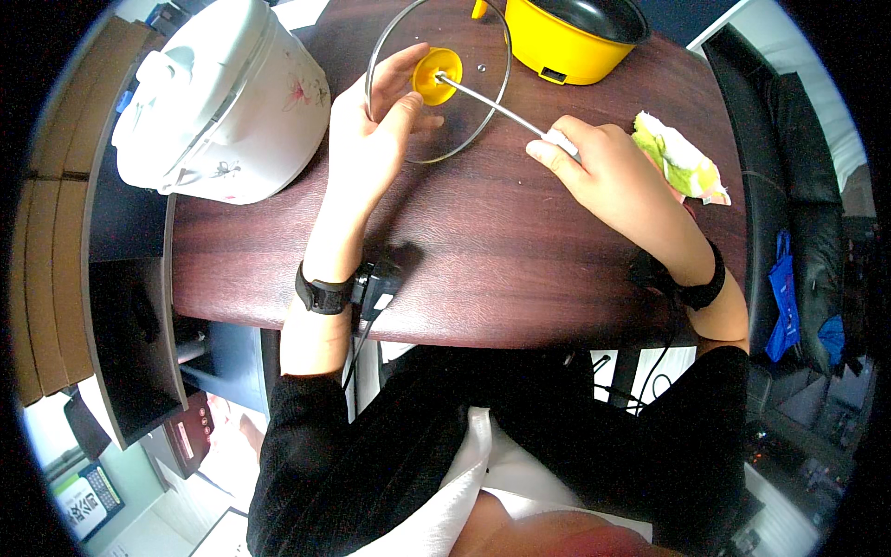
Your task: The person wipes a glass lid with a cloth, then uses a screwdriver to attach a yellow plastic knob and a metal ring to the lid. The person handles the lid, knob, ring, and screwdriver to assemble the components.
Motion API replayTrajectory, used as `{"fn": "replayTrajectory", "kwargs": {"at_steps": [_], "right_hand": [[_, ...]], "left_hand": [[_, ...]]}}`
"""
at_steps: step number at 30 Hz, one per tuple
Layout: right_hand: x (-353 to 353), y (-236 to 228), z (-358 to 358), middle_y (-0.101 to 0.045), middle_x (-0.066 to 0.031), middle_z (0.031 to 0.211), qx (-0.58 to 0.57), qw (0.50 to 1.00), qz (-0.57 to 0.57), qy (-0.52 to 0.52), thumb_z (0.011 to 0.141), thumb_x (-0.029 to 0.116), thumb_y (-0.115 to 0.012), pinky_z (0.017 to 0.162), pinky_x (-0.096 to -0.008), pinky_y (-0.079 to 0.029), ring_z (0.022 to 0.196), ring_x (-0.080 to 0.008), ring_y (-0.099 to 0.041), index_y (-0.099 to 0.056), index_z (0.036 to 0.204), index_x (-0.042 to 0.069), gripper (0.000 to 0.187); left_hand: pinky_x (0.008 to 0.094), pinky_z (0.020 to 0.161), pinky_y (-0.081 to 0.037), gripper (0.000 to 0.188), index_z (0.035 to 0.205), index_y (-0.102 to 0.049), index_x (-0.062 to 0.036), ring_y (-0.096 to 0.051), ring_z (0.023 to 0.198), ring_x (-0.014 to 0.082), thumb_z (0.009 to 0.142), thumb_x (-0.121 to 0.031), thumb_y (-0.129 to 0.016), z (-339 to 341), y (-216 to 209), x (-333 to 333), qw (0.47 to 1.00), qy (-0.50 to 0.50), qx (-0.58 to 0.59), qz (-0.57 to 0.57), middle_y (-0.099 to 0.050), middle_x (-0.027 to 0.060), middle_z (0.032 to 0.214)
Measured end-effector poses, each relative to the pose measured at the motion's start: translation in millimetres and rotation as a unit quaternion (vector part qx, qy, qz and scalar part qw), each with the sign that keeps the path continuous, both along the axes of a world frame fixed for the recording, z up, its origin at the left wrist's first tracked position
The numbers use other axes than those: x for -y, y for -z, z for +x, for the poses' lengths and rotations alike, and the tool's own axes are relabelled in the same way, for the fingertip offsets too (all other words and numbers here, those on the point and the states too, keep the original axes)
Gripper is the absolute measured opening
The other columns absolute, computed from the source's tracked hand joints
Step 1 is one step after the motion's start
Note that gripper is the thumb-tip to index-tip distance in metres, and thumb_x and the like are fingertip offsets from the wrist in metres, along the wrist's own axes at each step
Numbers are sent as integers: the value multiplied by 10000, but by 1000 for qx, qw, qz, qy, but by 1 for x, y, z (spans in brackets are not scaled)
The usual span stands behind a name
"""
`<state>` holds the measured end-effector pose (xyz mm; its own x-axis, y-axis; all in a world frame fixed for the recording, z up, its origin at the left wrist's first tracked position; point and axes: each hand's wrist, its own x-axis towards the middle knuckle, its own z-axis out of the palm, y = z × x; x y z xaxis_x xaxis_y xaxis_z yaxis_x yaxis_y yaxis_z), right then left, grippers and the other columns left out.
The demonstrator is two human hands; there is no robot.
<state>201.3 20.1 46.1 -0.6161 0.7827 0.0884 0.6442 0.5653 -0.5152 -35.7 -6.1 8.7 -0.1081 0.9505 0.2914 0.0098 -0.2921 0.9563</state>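
Observation:
A round glass lid (pixel 469 125) with a thin metal rim is held up over the table. Its yellow knob (pixel 429 90) sits between the thumb and fingers of my left hand (pixel 379 116). Whether those fingers lie in front of or behind the glass is hard to make out. My right hand (pixel 599 162) is closed round the pale handle of a screwdriver (pixel 501 109). The metal shaft points left, and its tip meets the middle of the knob.
On the brown table (pixel 501 251) a white flowered rice cooker (pixel 251 111) stands at the left. A yellow electric pot (pixel 566 46) with a dark inside is at the back. Beyond my right hand lies a crumpled green-and-white cloth (pixel 682 158). Cardboard boxes (pixel 46 278) line the far left.

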Motion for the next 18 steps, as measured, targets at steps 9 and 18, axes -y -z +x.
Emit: {"fn": "replayTrajectory", "kwargs": {"at_steps": [9,18], "right_hand": [[2,1,1,-577,-194,622,7,1000,5,14,938,344,-575,529,-407,-427,568,-350,-592,-561,801,-4,375],[5,1,1,-580,-194,629,20,1000,14,13,938,338,-573,545,-420,-435,587,-360,-598,-552,798,-2,368]], "left_hand": [[335,799,-597,408,1314,-481,47,-608,1096,248,907,51,-451,-2,0,-1,1000,1,28,9,-559,200,1273],[336,797,-599,416,1316,-482,42,-608,1098,248,902,63,-451,-1,-1,0,1000,-3,23,16,-555,204,1278]]}}
